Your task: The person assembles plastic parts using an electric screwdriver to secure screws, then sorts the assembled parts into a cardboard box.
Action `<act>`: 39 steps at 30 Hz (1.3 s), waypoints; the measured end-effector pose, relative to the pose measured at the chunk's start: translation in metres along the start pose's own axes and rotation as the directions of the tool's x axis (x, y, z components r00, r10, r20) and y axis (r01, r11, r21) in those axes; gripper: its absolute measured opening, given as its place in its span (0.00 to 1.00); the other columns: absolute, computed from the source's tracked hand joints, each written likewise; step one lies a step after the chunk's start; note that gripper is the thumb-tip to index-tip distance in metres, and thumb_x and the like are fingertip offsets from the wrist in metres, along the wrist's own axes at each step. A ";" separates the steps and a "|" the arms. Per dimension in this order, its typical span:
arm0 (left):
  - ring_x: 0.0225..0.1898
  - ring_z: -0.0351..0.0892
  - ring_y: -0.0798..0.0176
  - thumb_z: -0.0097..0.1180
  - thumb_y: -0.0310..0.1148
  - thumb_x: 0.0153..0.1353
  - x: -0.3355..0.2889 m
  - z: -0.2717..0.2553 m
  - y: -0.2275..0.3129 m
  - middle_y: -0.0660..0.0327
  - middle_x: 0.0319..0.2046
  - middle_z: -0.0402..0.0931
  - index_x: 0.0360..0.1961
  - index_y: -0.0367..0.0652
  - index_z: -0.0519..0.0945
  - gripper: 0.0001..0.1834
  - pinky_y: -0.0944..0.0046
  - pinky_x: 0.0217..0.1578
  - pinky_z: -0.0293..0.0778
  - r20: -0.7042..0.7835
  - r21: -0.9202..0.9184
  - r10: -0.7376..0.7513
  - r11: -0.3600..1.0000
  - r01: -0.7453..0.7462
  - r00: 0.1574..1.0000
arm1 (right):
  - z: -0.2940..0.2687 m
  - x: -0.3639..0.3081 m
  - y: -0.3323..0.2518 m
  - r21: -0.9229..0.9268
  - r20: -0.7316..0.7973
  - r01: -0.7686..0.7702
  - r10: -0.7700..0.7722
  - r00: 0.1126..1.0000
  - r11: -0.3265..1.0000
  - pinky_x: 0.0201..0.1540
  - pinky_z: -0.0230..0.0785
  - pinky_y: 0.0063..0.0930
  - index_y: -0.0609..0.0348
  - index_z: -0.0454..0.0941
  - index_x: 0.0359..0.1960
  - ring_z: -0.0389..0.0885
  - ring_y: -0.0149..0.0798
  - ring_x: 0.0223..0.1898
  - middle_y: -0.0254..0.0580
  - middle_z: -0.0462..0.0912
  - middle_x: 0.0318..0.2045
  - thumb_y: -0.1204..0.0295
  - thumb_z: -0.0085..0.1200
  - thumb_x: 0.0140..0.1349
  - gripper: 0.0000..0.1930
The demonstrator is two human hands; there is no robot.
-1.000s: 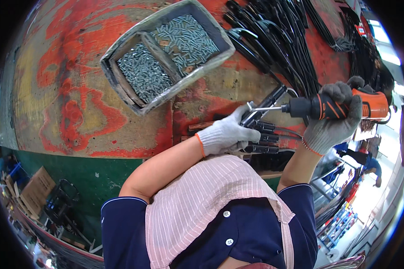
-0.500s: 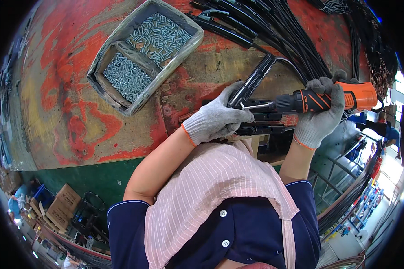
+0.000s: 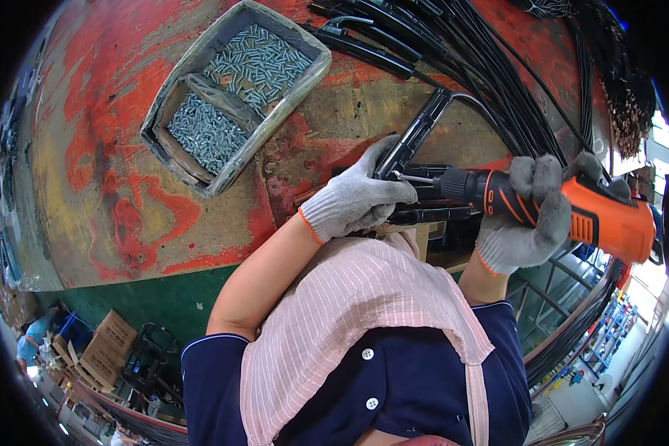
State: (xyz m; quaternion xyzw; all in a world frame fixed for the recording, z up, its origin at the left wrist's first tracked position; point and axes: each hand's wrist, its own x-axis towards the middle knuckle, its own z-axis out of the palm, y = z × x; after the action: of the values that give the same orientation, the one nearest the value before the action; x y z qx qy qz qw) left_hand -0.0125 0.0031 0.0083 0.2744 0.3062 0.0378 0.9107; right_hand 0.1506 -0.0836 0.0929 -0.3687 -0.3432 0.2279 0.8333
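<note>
My left hand (image 3: pixel 360 195), in a grey knit glove, is closed around the lower end of a long black part (image 3: pixel 416 134) with a thin cable at its upper end. In my right hand (image 3: pixel 524 223), also gloved, is an orange and black electric screwdriver (image 3: pixel 602 219), with the fingers wrapped round its body. Its long metal bit points left and reaches the black part beside my left fingers. Whether the tip sits on a screw is too small to tell. More black parts (image 3: pixel 431 214) lie below the bit, partly hidden by my hands.
A worn grey bin (image 3: pixel 293 93) with two compartments of silver screws stands on the paint-stained table (image 3: pixel 149 215), left of my hands. Black parts and a bundle of black cables (image 3: pixel 490 82) cover the table's far right. Cardboard boxes (image 3: pixel 108 342) stand on the floor at lower left.
My right hand has moved slightly down, and the screwdriver's rear end has swung toward me and to the right. My left hand and the black part have hardly moved.
</note>
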 end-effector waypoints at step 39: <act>0.11 0.65 0.74 0.58 0.26 0.58 -0.004 0.000 0.005 0.66 0.23 0.69 0.69 0.43 0.53 0.40 0.73 0.10 0.60 -0.016 0.020 -0.019 1.000 0.020 1.000 | 0.051 -0.008 0.011 -0.337 -0.050 -0.113 0.102 0.993 0.935 0.31 0.75 0.30 0.57 0.59 0.60 0.76 0.35 0.23 0.36 0.74 0.23 0.83 0.61 0.50 0.35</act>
State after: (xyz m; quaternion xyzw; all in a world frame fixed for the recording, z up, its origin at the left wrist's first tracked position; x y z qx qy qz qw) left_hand -0.0152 0.0065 0.0132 0.2801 0.3166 0.0281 0.9058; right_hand 0.1066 -0.0586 0.1065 -0.5283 -0.3432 0.2047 0.7491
